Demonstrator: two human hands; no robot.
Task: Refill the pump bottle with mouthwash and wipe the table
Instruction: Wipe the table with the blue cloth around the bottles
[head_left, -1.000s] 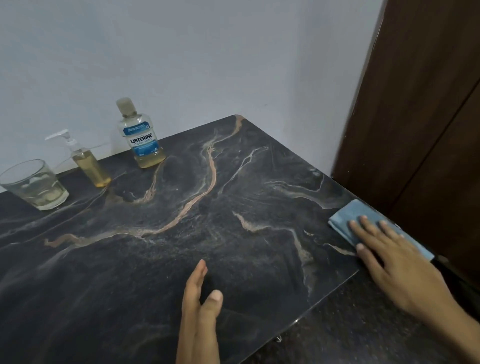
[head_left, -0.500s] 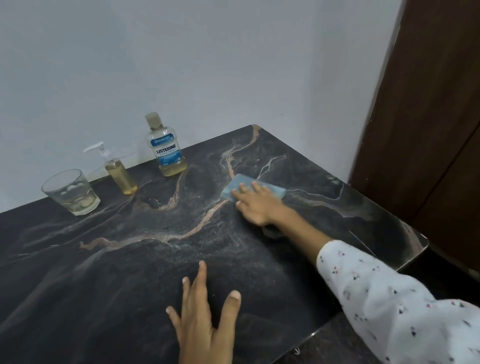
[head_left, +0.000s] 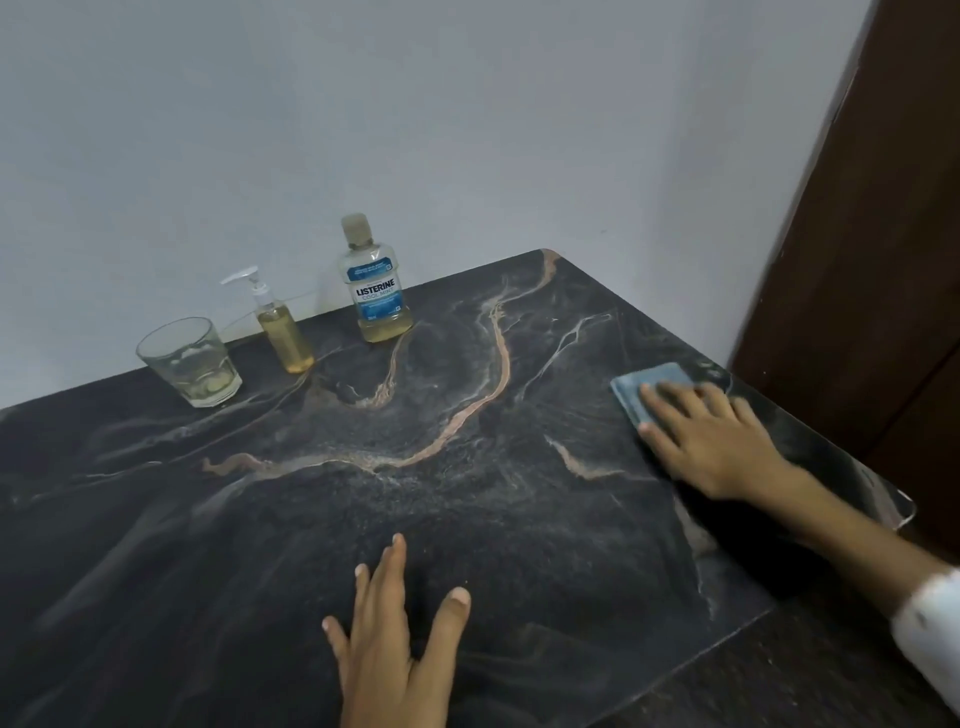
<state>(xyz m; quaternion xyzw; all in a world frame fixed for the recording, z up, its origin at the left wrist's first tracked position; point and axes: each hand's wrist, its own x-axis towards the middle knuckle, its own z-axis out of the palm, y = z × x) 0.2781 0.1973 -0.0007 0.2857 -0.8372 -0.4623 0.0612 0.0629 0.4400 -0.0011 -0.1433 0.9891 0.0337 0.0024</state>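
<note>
I press my right hand (head_left: 719, 441), fingers flat, on the blue cloth (head_left: 649, 387) at right to wipe the table (head_left: 467, 519), left hand (head_left: 395, 644) splayed, grasping nothing (likely bracing).

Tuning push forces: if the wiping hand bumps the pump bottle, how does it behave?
The pump bottle is tall and narrow with a small base, so it likely tips rather than slides. It looks mostly full of amber liquid, which adds some stabilising weight. The glossy table may let it skid first.

Glass (head_left: 188, 362), pump bottle (head_left: 283, 332), mouthwash bottle (head_left: 376, 288) in row along table (head_left: 467, 519) back; cloth (head_left: 649, 387) far right.
</note>
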